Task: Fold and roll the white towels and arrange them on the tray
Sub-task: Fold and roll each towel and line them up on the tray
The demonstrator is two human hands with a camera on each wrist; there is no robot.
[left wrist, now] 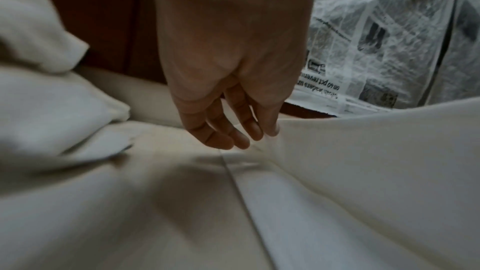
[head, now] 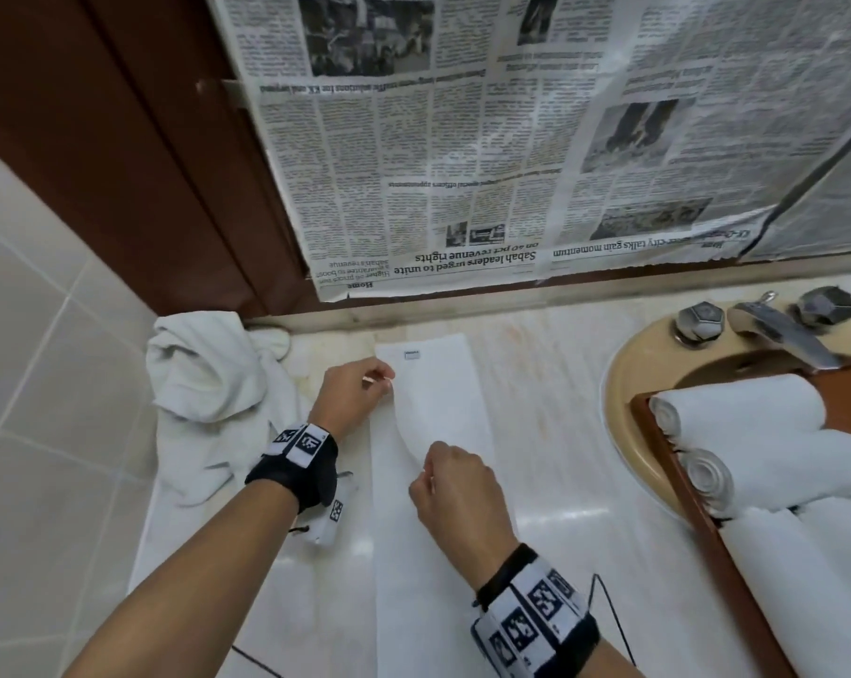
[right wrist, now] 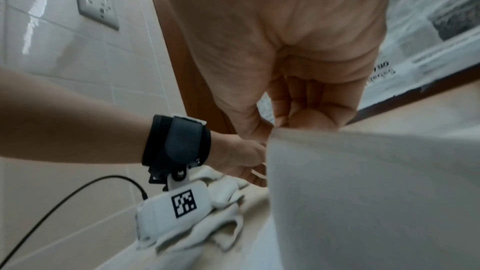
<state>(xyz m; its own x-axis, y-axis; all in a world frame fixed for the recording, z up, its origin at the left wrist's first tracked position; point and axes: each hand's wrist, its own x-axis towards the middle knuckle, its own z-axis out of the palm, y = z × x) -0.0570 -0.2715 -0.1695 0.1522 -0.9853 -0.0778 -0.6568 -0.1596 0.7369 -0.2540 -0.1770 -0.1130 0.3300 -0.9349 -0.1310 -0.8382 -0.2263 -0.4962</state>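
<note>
The white towel (head: 433, 482) lies long on the bench (head: 550, 433) at the centre. The left hand (head: 352, 391) pinches its edge at 11 o'clock; the right hand (head: 455, 486) fingers pinch the lifted fold. Rolled towels (head: 756, 433) lie in the tray (head: 668, 462) at 3 o'clock.

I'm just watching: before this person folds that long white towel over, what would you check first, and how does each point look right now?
1. Left hand pinches the edge of the flat towel: ok.
2. Right hand grips the same lifted edge nearer the person: ok.
3. Rest of the flat towel lies smooth on the counter: ok.
4. Crumpled towels at the left stay apart from the fold path: ok; they lie beside it.
5. Room left on the tray beside the rolled towels: cannot tell; the tray runs out of view.
</note>
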